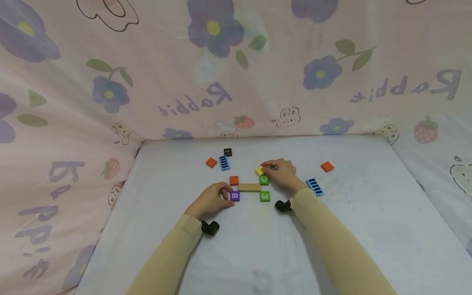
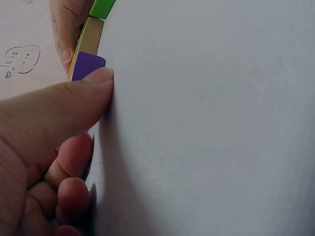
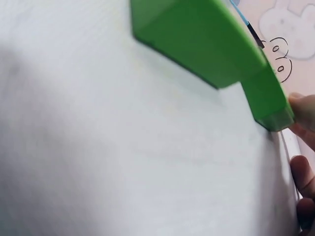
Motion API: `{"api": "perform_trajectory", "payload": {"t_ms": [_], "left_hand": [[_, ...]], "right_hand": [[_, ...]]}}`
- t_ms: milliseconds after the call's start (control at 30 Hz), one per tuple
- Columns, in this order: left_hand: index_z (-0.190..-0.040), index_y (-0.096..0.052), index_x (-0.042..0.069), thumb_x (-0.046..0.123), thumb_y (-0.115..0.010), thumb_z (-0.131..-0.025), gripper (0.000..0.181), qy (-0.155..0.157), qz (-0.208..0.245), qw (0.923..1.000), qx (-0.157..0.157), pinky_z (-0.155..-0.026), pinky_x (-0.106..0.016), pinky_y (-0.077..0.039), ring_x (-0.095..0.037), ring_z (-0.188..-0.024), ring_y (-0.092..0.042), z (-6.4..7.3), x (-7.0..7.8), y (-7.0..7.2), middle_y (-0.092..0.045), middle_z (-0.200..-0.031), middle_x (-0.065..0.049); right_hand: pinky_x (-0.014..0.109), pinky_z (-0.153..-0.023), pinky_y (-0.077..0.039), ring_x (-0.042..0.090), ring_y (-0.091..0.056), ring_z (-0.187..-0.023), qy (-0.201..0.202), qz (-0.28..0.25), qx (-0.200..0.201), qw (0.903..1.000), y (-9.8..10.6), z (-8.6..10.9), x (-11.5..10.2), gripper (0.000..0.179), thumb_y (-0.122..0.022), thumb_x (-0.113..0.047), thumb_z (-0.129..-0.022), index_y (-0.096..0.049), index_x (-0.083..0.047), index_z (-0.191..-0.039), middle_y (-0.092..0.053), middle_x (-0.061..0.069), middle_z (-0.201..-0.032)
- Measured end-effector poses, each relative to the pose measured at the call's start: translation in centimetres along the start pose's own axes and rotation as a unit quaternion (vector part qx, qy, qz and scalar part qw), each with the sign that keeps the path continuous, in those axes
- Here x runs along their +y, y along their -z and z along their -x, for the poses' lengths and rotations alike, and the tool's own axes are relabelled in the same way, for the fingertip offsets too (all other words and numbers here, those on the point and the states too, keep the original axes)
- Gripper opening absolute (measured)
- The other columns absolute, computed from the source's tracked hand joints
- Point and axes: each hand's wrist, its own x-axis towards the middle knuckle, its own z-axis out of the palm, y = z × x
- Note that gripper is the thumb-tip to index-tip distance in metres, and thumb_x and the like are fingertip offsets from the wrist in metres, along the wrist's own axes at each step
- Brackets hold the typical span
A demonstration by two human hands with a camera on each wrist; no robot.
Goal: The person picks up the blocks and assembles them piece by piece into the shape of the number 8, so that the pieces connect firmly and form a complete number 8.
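In the head view, my left hand [image 1: 212, 200] holds the purple number block [image 1: 234, 196], marked 8, between thumb and fingers. Its thumb lies along the purple block [image 2: 88, 65] in the left wrist view. A flat wooden plank [image 1: 249, 187] lies on the table, with the purple block and an orange block [image 1: 234, 180] at its left end. By its right end sit a green block marked 3 [image 1: 264, 196] and another green block [image 1: 263, 180]. My right hand [image 1: 282, 173] pinches a yellow block [image 1: 259, 171] just behind that second green block; the right wrist view hides the yellow one.
Behind the plank are an orange block [image 1: 211, 162], a blue block with dark bars [image 1: 224, 162] and a black block [image 1: 228, 152]. To the right lie another barred blue block [image 1: 314, 187] and an orange block [image 1: 327, 166]. Patterned cloth walls [image 1: 258, 82] border the white table [image 1: 239, 254].
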Motion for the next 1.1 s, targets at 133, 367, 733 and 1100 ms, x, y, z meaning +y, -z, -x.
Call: {"api": "perform_trajectory", "payload": {"t_ms": [133, 367, 733, 1100], "left_hand": [[-0.109, -0.060, 0.018, 0.026, -0.081, -0.080, 0.036, 0.002, -0.001, 1.0000, 0.002, -0.072, -0.035, -0.039, -0.019, -0.080, -0.050, -0.01, 0.09, 0.00, -0.057, -0.088, 0.000], [-0.109, -0.061, 0.017, 0.025, -0.081, -0.080, 0.037, 0.008, 0.006, 0.9999, -0.003, -0.072, -0.035, -0.039, -0.019, -0.081, -0.050, 0.02, 0.00, -0.03, -0.057, -0.088, -0.001], [-0.109, -0.060, 0.017, 0.024, -0.081, -0.080, 0.036, 0.011, 0.011, 0.9999, -0.004, -0.072, -0.035, -0.039, -0.019, -0.080, -0.049, 0.07, 0.38, 0.03, -0.057, -0.088, -0.002], [-0.109, -0.061, 0.018, 0.024, -0.081, -0.080, 0.036, 0.019, 0.015, 0.9997, -0.005, -0.070, -0.035, -0.038, -0.020, -0.080, -0.048, 0.19, 0.60, 0.08, -0.056, -0.090, -0.002]], "right_hand": [[0.050, -0.093, -0.018, 0.027, -0.035, -0.112, 0.006, 0.001, 0.004, 1.0000, -0.11, -0.07, 0.07, 0.032, -0.059, -0.053, -0.092, -0.068, -0.035, -0.117, -0.053, 0.000, -0.128], [0.050, -0.091, -0.018, 0.027, -0.035, -0.110, 0.007, 0.008, 0.000, 0.9999, -0.26, -0.15, 0.13, 0.031, -0.058, -0.052, -0.093, -0.069, -0.034, -0.115, -0.053, 0.000, -0.126], [0.050, -0.092, -0.019, 0.028, -0.035, -0.113, 0.002, 0.012, 0.004, 0.9999, -0.25, -0.11, 0.15, 0.030, -0.057, -0.052, -0.093, -0.069, -0.032, -0.113, -0.053, 0.002, -0.125], [0.050, -0.092, -0.019, 0.028, -0.036, -0.111, 0.006, 0.008, 0.009, 0.9999, -0.27, -0.10, 0.03, 0.032, -0.057, -0.053, -0.093, -0.068, -0.030, -0.113, -0.053, 0.002, -0.124]]}}
